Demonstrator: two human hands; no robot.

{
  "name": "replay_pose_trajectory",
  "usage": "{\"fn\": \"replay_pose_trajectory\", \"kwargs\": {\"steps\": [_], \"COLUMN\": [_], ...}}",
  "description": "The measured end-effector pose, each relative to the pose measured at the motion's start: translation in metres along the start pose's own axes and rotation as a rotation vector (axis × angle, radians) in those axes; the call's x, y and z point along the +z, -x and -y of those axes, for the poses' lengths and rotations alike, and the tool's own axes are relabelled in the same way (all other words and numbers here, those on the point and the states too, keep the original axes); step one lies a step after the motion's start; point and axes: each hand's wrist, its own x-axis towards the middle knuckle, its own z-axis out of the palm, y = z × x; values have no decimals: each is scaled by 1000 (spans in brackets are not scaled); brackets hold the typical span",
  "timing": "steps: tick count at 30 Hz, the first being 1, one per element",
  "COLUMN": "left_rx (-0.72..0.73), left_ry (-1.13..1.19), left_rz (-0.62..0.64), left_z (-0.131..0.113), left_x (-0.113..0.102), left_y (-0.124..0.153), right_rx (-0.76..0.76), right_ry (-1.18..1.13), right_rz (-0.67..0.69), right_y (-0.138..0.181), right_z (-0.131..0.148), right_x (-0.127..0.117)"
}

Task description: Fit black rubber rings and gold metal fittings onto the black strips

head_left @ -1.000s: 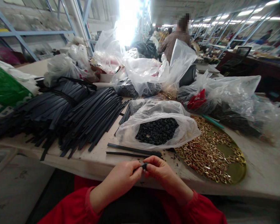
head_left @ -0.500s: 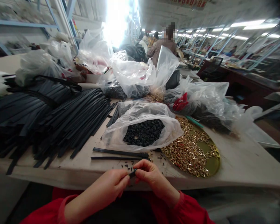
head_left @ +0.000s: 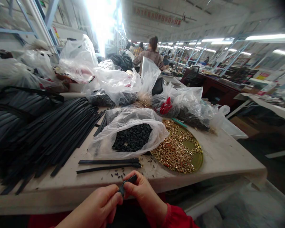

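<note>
Both hands meet at the front edge of the table, pinching a short stretch of dark strap (head_left: 131,179). My left hand (head_left: 104,200) is closed round the lower part, and its far end is hidden. Thumb and fingers of my right hand (head_left: 143,191) grip the upper part, with the strap's end pointing up and right. Just beyond them lie two black straps (head_left: 106,161) side by side, with gold-coloured bits at their right ends. Small black pieces (head_left: 118,173) are scattered near my fingers. An open plastic bag (head_left: 97,144) holds many small black loops (head_left: 133,137).
A round gold tray (head_left: 199,158) with many gold metal links (head_left: 175,153) stands right of the bag. Long black strips (head_left: 61,133) are heaped on the left. Filled plastic bags (head_left: 118,82) line the back. A person (head_left: 149,58) is farther off.
My view has turned to the right, so the table things appear farther left. The strap now shows more between my hands, its end tilted upward past my right fingers.
</note>
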Motion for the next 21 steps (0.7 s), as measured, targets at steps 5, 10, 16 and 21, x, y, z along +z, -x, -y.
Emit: {"fn": "replay_pose_trajectory", "kwargs": {"steps": [5,10,16,21], "left_rx": [-1,56,98,-34], "left_ry": [-31,13,95,142], "left_rz": [-37,-20,-29,-23], "left_z": [6,9,12,19], "left_x": [6,10,3,2], "left_y": [-8,-14,-21,-28], "right_rx": [-29,-44,-300,-409], "right_ry": [-19,114,905,1572], "right_rz": [5,19,104,-399], "right_y": [3,5,16,19], "right_z": [-1,-1,31,69], "right_x": [1,6,-24,-98]}}
